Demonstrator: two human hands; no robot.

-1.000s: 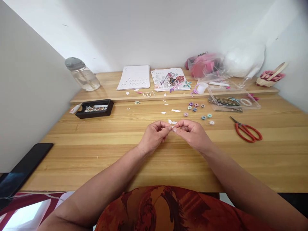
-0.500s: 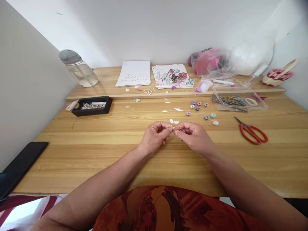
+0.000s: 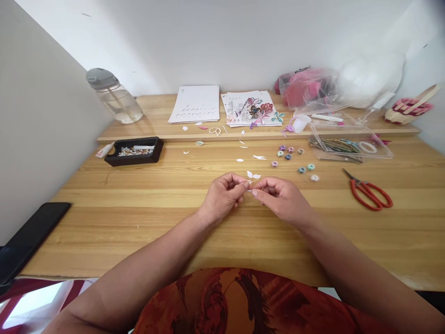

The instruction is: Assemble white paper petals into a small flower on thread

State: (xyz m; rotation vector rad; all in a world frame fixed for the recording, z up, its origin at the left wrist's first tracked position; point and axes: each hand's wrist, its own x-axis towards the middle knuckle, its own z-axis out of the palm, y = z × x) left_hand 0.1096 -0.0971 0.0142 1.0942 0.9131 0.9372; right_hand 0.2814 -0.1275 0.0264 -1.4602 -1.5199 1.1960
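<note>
My left hand (image 3: pixel 223 197) is closed, with thumb and forefinger pinched on a small white piece (image 3: pixel 249 182) that is mostly hidden. Close beside it, my right hand (image 3: pixel 283 198) pinches a thin wire (image 3: pixel 260 186) running in a small loop near the fingertips. Both hands meet just above the wooden table (image 3: pixel 167 241). Two white leaf-shaped cutouts (image 3: pixel 256 176) lie right behind the fingers. Farther back are other white cutouts (image 3: pixel 259 157) and several small spools of coloured thread (image 3: pixel 274 164).
Red-handled scissors (image 3: pixel 371 195) lie at right, below a clear plastic tray (image 3: pixel 378 150) of thin rods. A black box (image 3: pixel 134 158) of beads and a water bottle (image 3: pixel 120 104) stand left. Paper sheets (image 3: pixel 194 104), wire flowers (image 3: pixel 266 109) and a small basket (image 3: pixel 406 111) sit on the raised shelf. A phone (image 3: pixel 38 232) lies far left.
The view has shifted slightly, so objects on the right appear farther right. My hands stay together in the same pinch, with the wire loop and fingertips moved only a little.
</note>
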